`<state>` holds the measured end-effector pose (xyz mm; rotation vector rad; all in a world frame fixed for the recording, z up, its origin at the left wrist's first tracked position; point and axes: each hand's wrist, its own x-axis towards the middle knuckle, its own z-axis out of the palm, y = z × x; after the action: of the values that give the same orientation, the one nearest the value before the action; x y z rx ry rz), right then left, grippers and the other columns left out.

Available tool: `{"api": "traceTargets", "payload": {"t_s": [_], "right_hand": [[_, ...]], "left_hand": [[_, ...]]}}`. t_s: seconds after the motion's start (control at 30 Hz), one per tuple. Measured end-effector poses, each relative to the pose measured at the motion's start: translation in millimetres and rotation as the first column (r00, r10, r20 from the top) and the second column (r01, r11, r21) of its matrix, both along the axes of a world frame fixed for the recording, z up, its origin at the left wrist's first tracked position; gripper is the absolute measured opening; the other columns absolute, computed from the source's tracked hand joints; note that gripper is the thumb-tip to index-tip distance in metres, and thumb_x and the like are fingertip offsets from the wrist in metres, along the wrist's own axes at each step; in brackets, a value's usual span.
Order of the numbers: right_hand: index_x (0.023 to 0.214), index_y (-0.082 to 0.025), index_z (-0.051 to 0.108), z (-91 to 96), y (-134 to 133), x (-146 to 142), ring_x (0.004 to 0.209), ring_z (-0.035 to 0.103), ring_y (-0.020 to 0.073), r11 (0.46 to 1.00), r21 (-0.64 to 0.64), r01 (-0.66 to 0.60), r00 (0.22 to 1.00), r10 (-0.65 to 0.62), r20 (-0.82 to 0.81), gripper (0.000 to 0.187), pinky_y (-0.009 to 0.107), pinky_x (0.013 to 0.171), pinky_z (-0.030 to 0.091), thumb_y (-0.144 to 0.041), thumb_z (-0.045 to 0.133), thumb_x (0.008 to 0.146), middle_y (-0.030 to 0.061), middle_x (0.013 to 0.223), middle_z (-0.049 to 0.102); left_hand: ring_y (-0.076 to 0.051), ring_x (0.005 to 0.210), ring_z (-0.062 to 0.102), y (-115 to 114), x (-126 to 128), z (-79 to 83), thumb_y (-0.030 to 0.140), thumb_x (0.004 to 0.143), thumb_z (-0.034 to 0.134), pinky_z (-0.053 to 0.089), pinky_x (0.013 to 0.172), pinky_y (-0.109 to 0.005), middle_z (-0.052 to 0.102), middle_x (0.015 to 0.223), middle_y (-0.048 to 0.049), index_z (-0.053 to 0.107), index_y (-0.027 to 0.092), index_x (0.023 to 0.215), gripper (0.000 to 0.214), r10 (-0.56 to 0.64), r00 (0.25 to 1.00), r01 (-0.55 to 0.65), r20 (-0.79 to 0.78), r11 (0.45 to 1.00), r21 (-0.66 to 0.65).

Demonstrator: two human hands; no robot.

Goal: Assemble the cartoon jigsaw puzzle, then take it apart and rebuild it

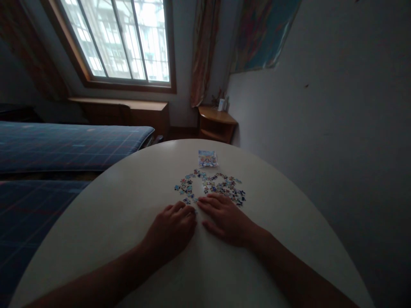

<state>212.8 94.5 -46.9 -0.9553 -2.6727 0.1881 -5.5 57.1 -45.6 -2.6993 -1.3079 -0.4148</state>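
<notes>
Several small, colourful jigsaw pieces lie scattered on a round white table. Just beyond them sits a small printed picture card. My left hand rests palm down on the table, fingers stretched toward the near edge of the pieces. My right hand lies flat beside it, fingers spread and pointing left, its fingertips at the nearest pieces. Neither hand holds anything that I can see.
A bed with a blue checked cover stands to the left of the table. A grey wall runs close on the right. A wooden corner shelf and a window lie beyond.
</notes>
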Motion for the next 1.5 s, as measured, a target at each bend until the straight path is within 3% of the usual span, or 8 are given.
{"api": "traceTargets", "payload": {"t_s": [0.17,0.37,0.6,0.73,0.87,1.0,1.27,1.5], "right_hand": [[0.125,-0.021,0.064,1.9,3.4,8.9,0.126,0.053,0.0254,1.0,0.011,-0.019,0.999,0.019,-0.033,0.039,0.045,0.11,0.038,-0.035,0.061,0.089,0.0065,0.13,0.066],[0.118,-0.021,0.067,5.0,2.9,10.9,0.119,0.059,0.0222,0.994,-0.048,-0.098,0.989,0.092,-0.113,0.033,0.04,0.107,0.042,-0.028,0.064,0.087,0.0048,0.125,0.069],[0.098,-0.022,0.073,-1.2,0.9,-2.4,0.103,0.065,0.0201,0.995,-0.075,0.069,0.969,-0.085,-0.231,0.013,0.037,0.097,0.048,-0.023,0.065,0.088,0.0031,0.106,0.075],[0.09,-0.023,0.075,0.2,-1.9,-6.9,0.097,0.066,0.0192,0.989,-0.112,0.1,0.956,-0.127,-0.264,0.011,0.034,0.093,0.049,-0.016,0.067,0.086,0.0021,0.099,0.076],[0.094,-0.022,0.074,0.4,-3.3,-8.6,0.098,0.065,0.0192,0.971,-0.17,0.167,0.936,-0.211,-0.283,0.015,0.034,0.093,0.048,-0.013,0.067,0.084,0.0029,0.097,0.075],[0.097,-0.02,0.071,-0.7,-3.5,-7.5,0.111,0.059,0.0244,0.936,-0.185,0.299,0.909,-0.338,-0.243,0.017,0.042,0.1,0.044,-0.02,0.073,0.08,0.0085,0.112,0.068],[0.09,-0.019,0.067,0.7,-3.2,-6.4,0.11,0.056,0.0243,0.934,-0.239,0.265,0.928,-0.314,-0.198,0.005,0.042,0.099,0.041,-0.019,0.069,0.086,0.0081,0.11,0.065],[0.089,-0.018,0.065,0.4,-2.9,-7.6,0.105,0.057,0.0229,0.947,-0.228,0.228,0.937,-0.277,-0.214,0.007,0.04,0.096,0.042,-0.017,0.07,0.086,0.0064,0.103,0.067]], "left_hand": [[-0.024,0.092,0.064,2.9,-2.9,3.6,0.014,0.092,0.054,0.057,0.078,-0.039,0.072,0.105,-0.0064,0.068,0.017,0.089,0.015,0.042,0.999,-0.042,0.001,0.999,-0.019],[-0.023,0.095,0.066,5.8,-3.3,1.0,0.013,0.094,0.054,0.058,0.081,-0.04,0.073,0.111,-0.0046,0.07,0.018,0.095,0.017,-0.013,0.999,0.015,0.041,0.999,-0.034],[-0.023,0.095,0.066,7.4,-1.8,0.7,0.013,0.092,0.056,0.059,0.081,-0.042,0.073,0.111,-0.0029,0.069,0.019,0.097,0.015,-0.08,0.994,0.084,0.071,0.995,-0.052],[-0.025,0.103,0.065,6.8,-1.4,-1.8,0.013,0.089,0.058,0.058,0.086,-0.044,0.072,0.116,-0.0033,0.068,0.019,0.103,0.018,-0.097,0.99,0.103,0.106,0.993,-0.051],[-0.025,0.105,0.063,7.1,-0.7,-4.2,0.014,0.089,0.058,0.057,0.089,-0.045,0.071,0.119,-0.0025,0.067,0.019,0.109,0.022,-0.129,0.984,0.136,0.121,0.989,-0.054],[-0.026,0.107,0.062,6.9,0.5,-4.4,0.015,0.089,0.059,0.058,0.087,-0.045,0.069,0.122,-0.003,0.065,0.018,0.112,0.025,-0.125,0.986,0.131,0.108,0.99,-0.053],[-0.025,0.106,0.062,6.9,1.6,-3.7,0.012,0.089,0.057,0.057,0.087,-0.044,0.069,0.121,-0.0055,0.064,0.017,0.114,0.026,-0.136,0.987,0.142,0.085,0.987,-0.071],[-0.024,0.104,0.063,7.0,1.8,-3.7,0.012,0.092,0.053,0.057,0.086,-0.042,0.07,0.117,-0.0062,0.066,0.016,0.11,0.022,-0.131,0.988,0.136,0.086,0.989,-0.057]]}}
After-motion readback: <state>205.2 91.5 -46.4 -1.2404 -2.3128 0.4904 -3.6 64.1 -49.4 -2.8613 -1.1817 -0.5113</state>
